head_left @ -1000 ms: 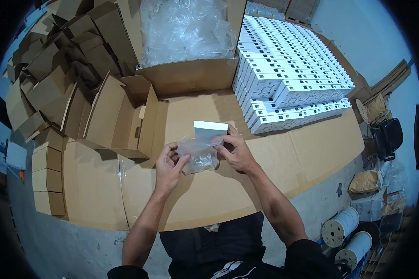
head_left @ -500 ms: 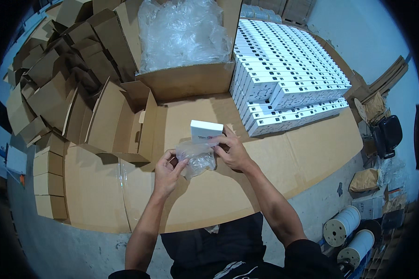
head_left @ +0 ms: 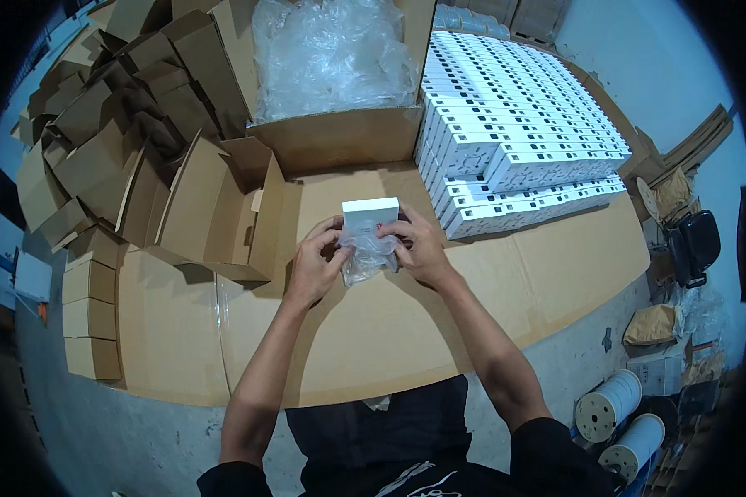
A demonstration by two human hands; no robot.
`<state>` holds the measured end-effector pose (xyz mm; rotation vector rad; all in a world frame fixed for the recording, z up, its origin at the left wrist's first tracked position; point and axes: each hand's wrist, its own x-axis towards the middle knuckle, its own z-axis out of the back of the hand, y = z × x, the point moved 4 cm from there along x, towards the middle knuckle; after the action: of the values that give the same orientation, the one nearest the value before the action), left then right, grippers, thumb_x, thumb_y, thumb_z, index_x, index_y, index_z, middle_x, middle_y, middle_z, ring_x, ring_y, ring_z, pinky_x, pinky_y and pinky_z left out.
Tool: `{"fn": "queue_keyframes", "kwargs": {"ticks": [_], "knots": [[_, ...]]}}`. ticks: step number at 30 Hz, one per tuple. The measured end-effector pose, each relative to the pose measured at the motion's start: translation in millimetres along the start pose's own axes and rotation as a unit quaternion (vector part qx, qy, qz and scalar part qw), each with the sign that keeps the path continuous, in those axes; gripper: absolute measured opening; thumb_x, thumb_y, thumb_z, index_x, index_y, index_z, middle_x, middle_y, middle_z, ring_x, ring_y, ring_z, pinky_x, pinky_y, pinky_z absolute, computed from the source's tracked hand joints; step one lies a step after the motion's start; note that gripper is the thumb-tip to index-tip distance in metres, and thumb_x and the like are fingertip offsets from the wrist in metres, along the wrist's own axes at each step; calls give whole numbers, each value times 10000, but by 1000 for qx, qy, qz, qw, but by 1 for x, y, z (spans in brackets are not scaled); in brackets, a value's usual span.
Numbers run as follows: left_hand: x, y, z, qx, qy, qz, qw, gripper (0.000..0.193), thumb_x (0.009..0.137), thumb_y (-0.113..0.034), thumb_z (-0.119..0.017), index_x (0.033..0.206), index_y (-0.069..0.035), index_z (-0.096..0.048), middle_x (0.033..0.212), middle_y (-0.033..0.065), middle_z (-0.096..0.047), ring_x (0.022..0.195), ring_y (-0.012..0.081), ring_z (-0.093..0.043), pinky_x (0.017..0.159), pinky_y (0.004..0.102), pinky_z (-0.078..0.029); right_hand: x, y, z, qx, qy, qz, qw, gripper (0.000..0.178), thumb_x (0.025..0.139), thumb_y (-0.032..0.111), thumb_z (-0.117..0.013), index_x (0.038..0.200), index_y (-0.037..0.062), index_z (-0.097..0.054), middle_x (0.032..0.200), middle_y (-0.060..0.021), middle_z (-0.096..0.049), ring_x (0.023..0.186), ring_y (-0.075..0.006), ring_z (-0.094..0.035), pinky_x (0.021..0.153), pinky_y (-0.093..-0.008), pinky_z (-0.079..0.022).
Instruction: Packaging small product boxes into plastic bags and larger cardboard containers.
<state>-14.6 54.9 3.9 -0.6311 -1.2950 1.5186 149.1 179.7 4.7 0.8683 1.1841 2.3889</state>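
Over the middle of the cardboard-covered table, a small white box stands up between my hands. A clear plastic bag hangs at its lower part, its film lying over the box's front; how far the box is inside, I cannot tell. My left hand pinches the bag's edge at the left, fingertips close to the box. On the other side, my right hand has fingers behind the box and the thumb on its front, gripping box and film together.
An open brown carton stands left of my hands, beside a heap of folded cartons. Behind is a large box filled with plastic bags. Stacked white boxes rise at the right. Cable spools sit on the floor.
The white box and bag have come together, the bag now covering the box's lower part. My left hand has moved up and right, closer to the box.
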Motion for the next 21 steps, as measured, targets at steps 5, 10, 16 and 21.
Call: {"fn": "queue_keyframes", "kwargs": {"ticks": [5, 10, 16, 21], "knots": [[-2, -5, 0, 59, -24, -6, 998, 180, 886, 6, -692, 1057, 61, -709, 1376, 136, -591, 1103, 209, -677, 911, 325, -567, -4, -1, -1, -51, -21, -24, 998, 303, 759, -122, -654, 984, 58, -746, 1322, -150, -588, 1193, -340, -614, 1017, -418, -500], [-5, -4, 2, 24, -12, -21, 999, 186, 884, 16, -685, 1064, 55, -710, 1393, 130, -565, 1163, 226, -650, 950, 333, -560, -6, 7, -1, -14, -36, -4, 999, 284, 766, -123, -643, 980, 31, -746, 1525, -190, -445, 1313, -348, -560, 1061, -404, -479], [-7, -6, 3, 18, -16, -38, 999, 191, 877, 24, -688, 1066, 43, -706, 1417, 129, -540, 1193, 235, -632, 962, 335, -558, -8, 7, 2, 15, -33, -6, 999, 248, 784, -95, -651, 975, 28, -750, 1621, -227, -320, 1440, -376, -435, 1165, -425, -371], [-11, -8, 4, 4, -16, -25, 1000, 144, 872, 26, -688, 1014, 48, -700, 1416, 129, -542, 1221, 236, -614, 963, 341, -558, -10, 5, 2, 57, -22, -24, 998, 229, 800, -53, -657, 977, 53, -758, 1595, -188, -377, 1419, -360, -464, 1166, -431, -389]]}}
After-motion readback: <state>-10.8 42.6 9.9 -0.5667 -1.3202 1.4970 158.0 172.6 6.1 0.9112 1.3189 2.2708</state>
